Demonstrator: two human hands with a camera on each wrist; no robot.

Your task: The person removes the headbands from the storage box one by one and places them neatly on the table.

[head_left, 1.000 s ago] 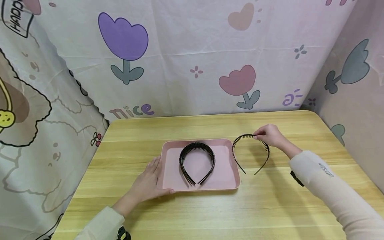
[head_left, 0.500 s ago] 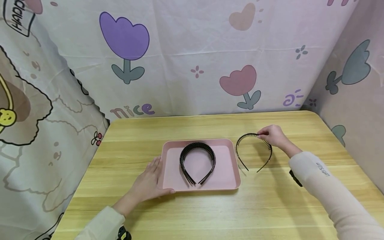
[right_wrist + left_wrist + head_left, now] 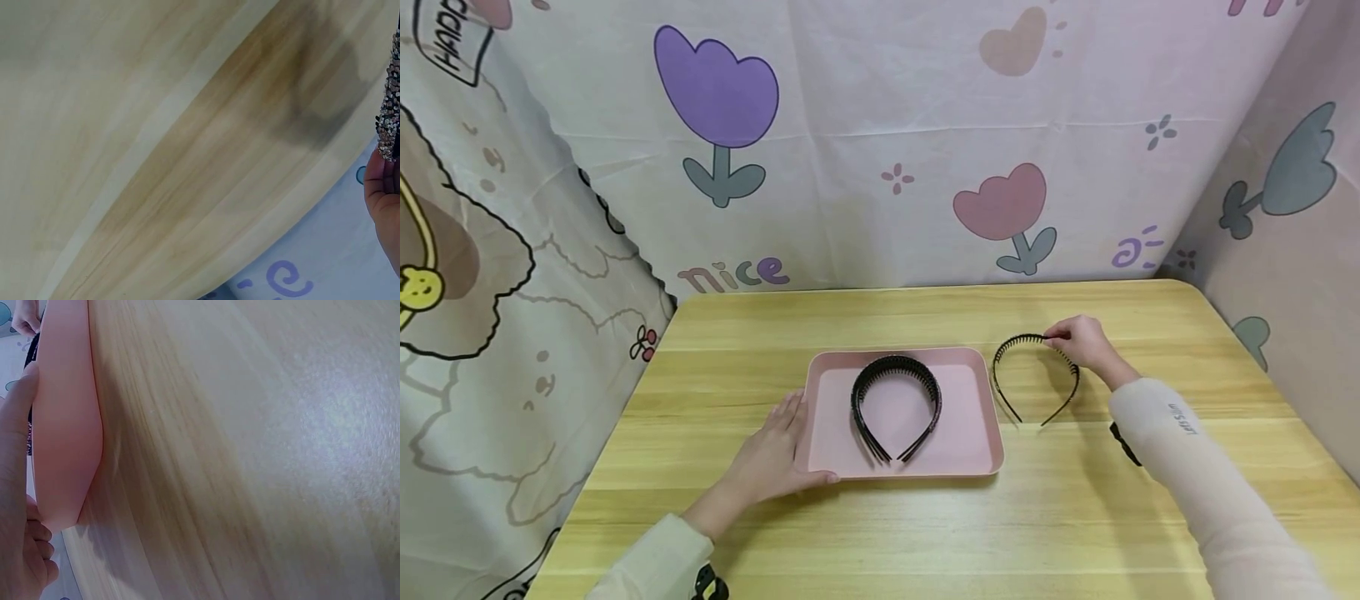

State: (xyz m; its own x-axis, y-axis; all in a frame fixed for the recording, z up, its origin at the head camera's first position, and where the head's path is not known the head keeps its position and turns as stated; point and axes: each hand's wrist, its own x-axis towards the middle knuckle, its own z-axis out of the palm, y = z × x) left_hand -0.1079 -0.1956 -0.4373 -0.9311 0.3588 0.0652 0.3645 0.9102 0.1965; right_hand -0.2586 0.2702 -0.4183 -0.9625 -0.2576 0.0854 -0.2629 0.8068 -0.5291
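Observation:
A pink rectangular tray (image 3: 966,417) lies on the wooden table, holding several black toothed headbands (image 3: 897,367) nested together. My left hand (image 3: 767,454) grips the tray's near left corner, fingers along its left side and thumb at the front edge. In the left wrist view, the thumb (image 3: 24,387) is at the tray rim. To the right of the tray, my right hand (image 3: 1084,343) pinches a single headband (image 3: 997,379) at the top of its arch, its two ends pointing toward me. The right wrist view shows this headband's sequined outer face (image 3: 389,109) above the fingertips.
The light wooden table (image 3: 925,542) reaches back to a printed cloth wall (image 3: 850,167). More printed cloth hangs along the left and right sides. The held headband's shadow (image 3: 312,119) falls on the table in the right wrist view.
My right hand has shifted the single headband a little to the right, away from the tray's edge, and now nearly holds still. The left hand and tray have stayed in place.

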